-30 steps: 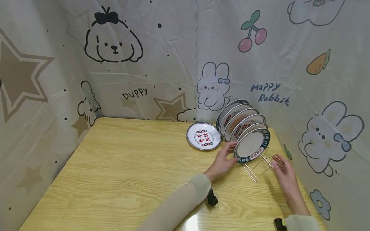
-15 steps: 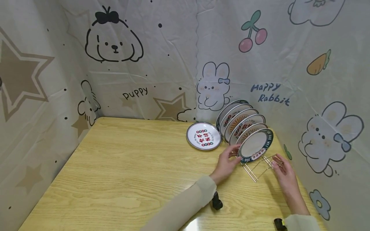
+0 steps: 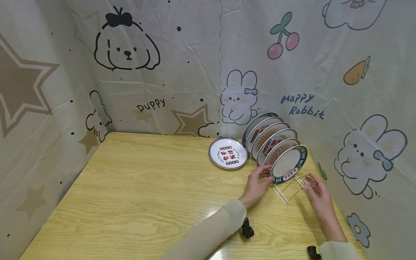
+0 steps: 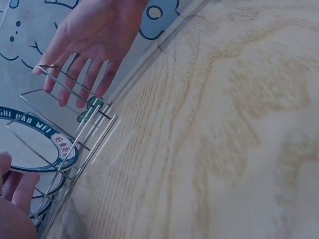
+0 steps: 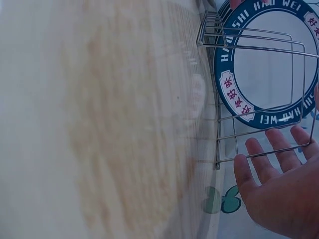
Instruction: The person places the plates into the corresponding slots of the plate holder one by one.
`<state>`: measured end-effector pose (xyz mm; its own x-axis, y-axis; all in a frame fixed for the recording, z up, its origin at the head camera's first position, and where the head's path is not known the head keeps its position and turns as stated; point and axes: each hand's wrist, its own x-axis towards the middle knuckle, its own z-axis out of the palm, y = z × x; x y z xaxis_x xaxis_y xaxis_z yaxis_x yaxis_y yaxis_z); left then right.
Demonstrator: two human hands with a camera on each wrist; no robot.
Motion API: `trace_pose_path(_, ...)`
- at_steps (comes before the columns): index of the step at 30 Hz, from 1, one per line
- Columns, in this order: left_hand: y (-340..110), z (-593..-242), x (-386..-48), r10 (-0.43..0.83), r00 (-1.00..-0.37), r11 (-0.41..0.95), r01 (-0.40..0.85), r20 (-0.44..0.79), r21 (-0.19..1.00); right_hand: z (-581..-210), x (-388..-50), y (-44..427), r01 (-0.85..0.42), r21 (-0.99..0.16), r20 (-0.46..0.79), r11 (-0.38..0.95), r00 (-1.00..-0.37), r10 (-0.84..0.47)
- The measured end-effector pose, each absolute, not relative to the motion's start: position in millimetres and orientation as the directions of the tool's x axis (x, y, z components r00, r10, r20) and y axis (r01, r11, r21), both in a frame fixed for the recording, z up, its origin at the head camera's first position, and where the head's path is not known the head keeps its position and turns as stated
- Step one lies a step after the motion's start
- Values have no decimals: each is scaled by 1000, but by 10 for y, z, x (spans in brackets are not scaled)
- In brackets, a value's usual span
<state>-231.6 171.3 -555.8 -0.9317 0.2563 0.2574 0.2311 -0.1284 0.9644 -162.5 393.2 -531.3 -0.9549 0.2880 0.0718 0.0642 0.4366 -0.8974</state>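
In the head view my left hand [image 3: 256, 187] grips the lower left edge of a plate [image 3: 287, 164] with a dark lettered rim. This plate leans at the front of a row of several upright plates [image 3: 269, 137] in a gold wire plate rack [image 5: 218, 139]. My right hand [image 3: 320, 196] holds the rack's near right end, thumb and fingers at the wire; its other fingers extend behind it in the left wrist view. Left of the row, a white plate [image 3: 228, 153] with red characters lies flat. The plates overlap, which hides most of the rack's far part.
A wooden table [image 3: 130, 187] lies under everything. Patterned cloth [image 3: 185, 54] walls it in at the back and sides, close to the rack on the right. A black wrist camera [image 3: 247, 229] hangs under the left sleeve.
My left hand has shifted slightly right with the front plate, which sits a little farther right and more of the plate behind shows. The right hand stays at the rack.
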Motion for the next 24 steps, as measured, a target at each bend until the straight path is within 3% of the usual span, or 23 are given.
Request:
trace_pose_path(12,1327,-5495,-2396,215,-945,-160,214,246,964,-5287,-1599,3897,81,-889,61,450,-955,291)
trace_pose_path(19,720,-5359,-2758,-77,-967,54,239,243,969,-5264,-1606,3909,32,-890,100,456,-959,264)
trace_pose_path(24,212,-5416,-3002,-287,-951,251,43,117,967,-5266,-1595,3907,70,-886,64,458,-961,270)
